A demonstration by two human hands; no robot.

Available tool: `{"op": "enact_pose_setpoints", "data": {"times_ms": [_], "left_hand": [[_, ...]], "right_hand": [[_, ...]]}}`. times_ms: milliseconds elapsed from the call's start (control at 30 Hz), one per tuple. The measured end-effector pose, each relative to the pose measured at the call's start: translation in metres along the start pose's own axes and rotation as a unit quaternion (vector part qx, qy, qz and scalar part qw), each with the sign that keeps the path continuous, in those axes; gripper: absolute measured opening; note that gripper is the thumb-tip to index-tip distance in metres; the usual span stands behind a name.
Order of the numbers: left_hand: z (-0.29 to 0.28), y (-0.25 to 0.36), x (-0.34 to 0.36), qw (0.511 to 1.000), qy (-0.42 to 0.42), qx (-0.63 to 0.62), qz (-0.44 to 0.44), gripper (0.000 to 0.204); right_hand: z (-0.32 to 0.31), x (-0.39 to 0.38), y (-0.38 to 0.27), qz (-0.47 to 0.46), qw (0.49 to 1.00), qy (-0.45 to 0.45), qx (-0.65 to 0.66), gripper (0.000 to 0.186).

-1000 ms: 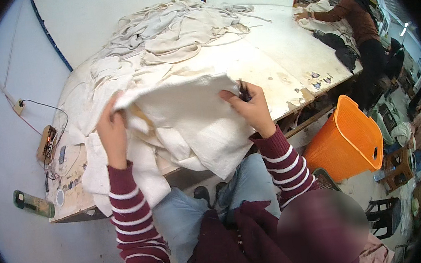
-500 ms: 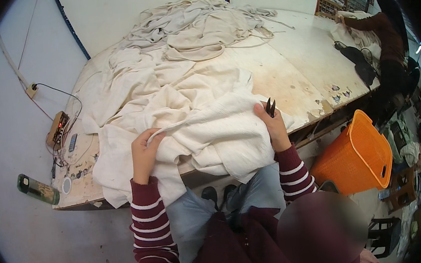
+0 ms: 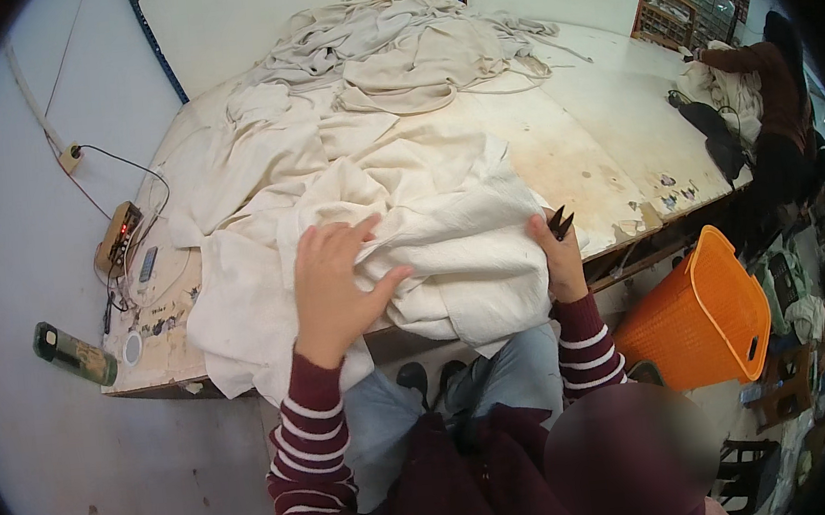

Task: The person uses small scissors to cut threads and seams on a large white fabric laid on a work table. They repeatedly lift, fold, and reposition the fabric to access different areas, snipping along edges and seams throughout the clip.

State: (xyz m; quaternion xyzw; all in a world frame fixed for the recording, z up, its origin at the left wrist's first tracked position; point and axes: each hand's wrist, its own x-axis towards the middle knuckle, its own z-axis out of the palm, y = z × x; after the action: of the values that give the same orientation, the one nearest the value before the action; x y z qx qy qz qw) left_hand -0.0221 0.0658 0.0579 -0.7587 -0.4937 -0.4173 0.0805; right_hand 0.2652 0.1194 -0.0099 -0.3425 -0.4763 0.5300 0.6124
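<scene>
A large piece of off-white cloth (image 3: pixel 471 252) lies in loose folds over the table's front edge and hangs partly onto my lap. Over its left part is my left hand (image 3: pixel 332 289), fingers and thumb spread apart, resting on or just above the fabric. On the right side, my right hand (image 3: pixel 560 262) is closed on the cloth's edge, with the thumb on top. The same hand keeps a small pair of dark thread snips (image 3: pixel 562 226), whose two points stick up past the fingers.
More cream fabric (image 3: pixel 415 61) is heaped at the back of the table (image 3: pixel 598 133). A green bottle (image 3: pixel 76 356), a remote (image 3: pixel 148 264) and a wired box (image 3: pixel 118 236) are at the left. An orange basket (image 3: pixel 697 316) stands at right; farther off, another person (image 3: pixel 759 65) handles cloth.
My left hand has let go of the pinched cloth fold, moved right and spread its fingers. My right hand still grips the cloth and snips. The view has shifted slightly.
</scene>
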Motion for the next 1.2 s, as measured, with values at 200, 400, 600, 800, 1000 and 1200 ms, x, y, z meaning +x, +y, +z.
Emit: {"op": "enact_pose_setpoints", "data": {"times_ms": [200,400,600,800,1000,1200], "left_hand": [[0.02,0.013,-0.011,0.92,-0.116,-0.312,-0.207,0.03],[0.03,0.018,-0.026,0.886,-0.083,-0.391,-0.233,0.029],[0.033,0.021,-0.034,0.925,-0.056,-0.33,-0.183,0.024],[0.038,0.027,-0.041,0.96,-0.007,-0.234,-0.154,0.021],[0.041,0.031,-0.042,0.966,0.027,-0.218,-0.137,0.017],[0.042,0.032,-0.045,0.965,0.016,-0.215,-0.147,0.017]], "right_hand": [[0.001,-0.001,-0.021,-0.077,0.952,0.062,-0.29,0.031],[0.052,-0.028,-0.058,-0.234,0.918,-0.076,-0.311,0.032],[0.1,-0.025,-0.037,-0.249,0.893,-0.176,-0.332,0.044],[0.096,-0.026,-0.049,-0.246,0.915,-0.115,-0.298,0.026],[0.083,-0.05,-0.057,-0.105,0.911,-0.118,-0.38,0.03],[0.094,-0.055,-0.021,-0.131,0.954,-0.096,-0.252,0.027]]}}
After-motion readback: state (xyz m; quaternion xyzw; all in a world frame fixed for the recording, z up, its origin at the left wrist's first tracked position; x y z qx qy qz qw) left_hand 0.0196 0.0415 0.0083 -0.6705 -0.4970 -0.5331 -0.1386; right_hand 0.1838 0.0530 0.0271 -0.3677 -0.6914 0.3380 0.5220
